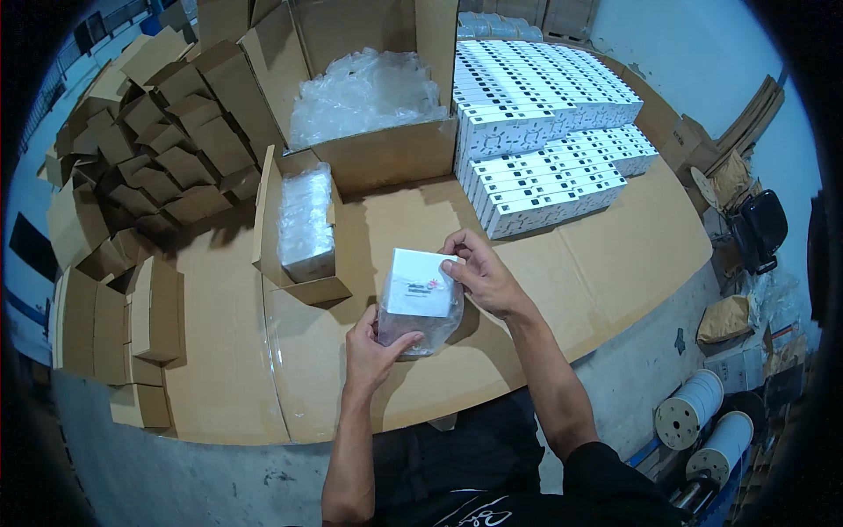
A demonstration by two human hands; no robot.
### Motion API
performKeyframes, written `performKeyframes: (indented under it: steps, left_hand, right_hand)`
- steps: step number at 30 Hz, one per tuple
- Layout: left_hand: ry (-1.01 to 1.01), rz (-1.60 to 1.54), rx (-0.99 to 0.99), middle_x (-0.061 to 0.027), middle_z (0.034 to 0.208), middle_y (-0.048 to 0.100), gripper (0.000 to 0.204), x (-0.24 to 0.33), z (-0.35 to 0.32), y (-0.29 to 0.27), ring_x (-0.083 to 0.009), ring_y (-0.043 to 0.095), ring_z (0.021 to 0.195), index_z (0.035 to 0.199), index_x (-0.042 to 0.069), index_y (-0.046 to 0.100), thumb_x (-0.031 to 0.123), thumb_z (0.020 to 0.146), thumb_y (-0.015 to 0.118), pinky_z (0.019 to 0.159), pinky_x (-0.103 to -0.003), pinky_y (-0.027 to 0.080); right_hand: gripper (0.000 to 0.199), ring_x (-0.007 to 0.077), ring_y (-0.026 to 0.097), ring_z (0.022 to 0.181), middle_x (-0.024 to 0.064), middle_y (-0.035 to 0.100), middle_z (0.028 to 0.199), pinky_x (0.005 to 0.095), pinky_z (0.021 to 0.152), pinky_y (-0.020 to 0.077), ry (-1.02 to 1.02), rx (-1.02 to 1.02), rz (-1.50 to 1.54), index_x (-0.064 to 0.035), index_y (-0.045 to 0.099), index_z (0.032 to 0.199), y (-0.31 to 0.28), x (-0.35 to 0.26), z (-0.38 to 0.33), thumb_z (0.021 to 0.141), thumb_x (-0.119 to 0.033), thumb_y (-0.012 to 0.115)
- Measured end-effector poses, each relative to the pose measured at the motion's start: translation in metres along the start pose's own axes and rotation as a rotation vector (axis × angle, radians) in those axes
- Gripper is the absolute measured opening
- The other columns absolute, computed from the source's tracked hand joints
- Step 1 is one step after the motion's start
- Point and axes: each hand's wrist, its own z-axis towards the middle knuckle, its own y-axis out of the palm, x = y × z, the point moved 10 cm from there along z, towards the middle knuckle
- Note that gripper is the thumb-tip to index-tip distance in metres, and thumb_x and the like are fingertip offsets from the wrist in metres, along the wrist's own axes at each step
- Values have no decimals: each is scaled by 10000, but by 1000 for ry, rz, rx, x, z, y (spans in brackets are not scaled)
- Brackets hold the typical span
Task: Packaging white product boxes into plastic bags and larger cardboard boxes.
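Note:
Over the cardboard-covered table I hold a small white box (420,274) with dark print and a pink mark. A clear plastic bag (435,339) surrounds its lower part, while the top stands out bare. My left hand (372,353) grips the bag and box from the lower left, thumb across the front. My right hand (488,279) pinches the box's upper right corner. Just left of them stands a narrow open carton (318,292) packed with a row of bagged boxes (306,215). Behind is a large open carton (399,156) heaped with clear plastic bags (367,95).
Tall stacks of white boxes (518,198) fill the table's far right. Many empty brown cartons (162,145) are piled at the left, with more small cartons (158,312) nearer. Cable reels (680,422) and a black chair (762,224) stand beyond the right edge.

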Motion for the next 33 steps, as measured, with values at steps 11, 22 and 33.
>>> performKeyframes:
  steps: [11, 22, 33]
  left_hand:
    - [-78, -19, 18, -48, 996, 710, 281, 22, 25, -1, -78, 628, 904, 1155, -40, 661, 195, 1002, 677, 800, -252, 503]
    - [77, -105, 117, -20, 985, 679, 306, 16, 33, 2, -62, 582, 887, 1146, -25, 663, 247, 1082, 538, 801, -252, 483]
    - [137, -36, 242, -96, 1204, 682, 461, 34, 27, 2, -129, 583, 1102, 1365, -23, 603, 329, 1106, 456, 987, -292, 454]
  right_hand:
    - [245, 125, 561, 1041, 69, 570, 1116, 272, 868, 493, -45, 23, -124, -12, 522, 1178, 3, -5, 1, 980, -69, 654]
    - [364, 141, 591, 1123, 100, 646, 1218, 290, 962, 485, 136, 204, 45, 52, 520, 1347, 29, 50, -43, 1068, -181, 539]
    - [404, 147, 605, 1134, 126, 666, 1240, 294, 1014, 462, -20, 525, 77, 45, 541, 1414, 14, 37, -43, 1110, -190, 415]
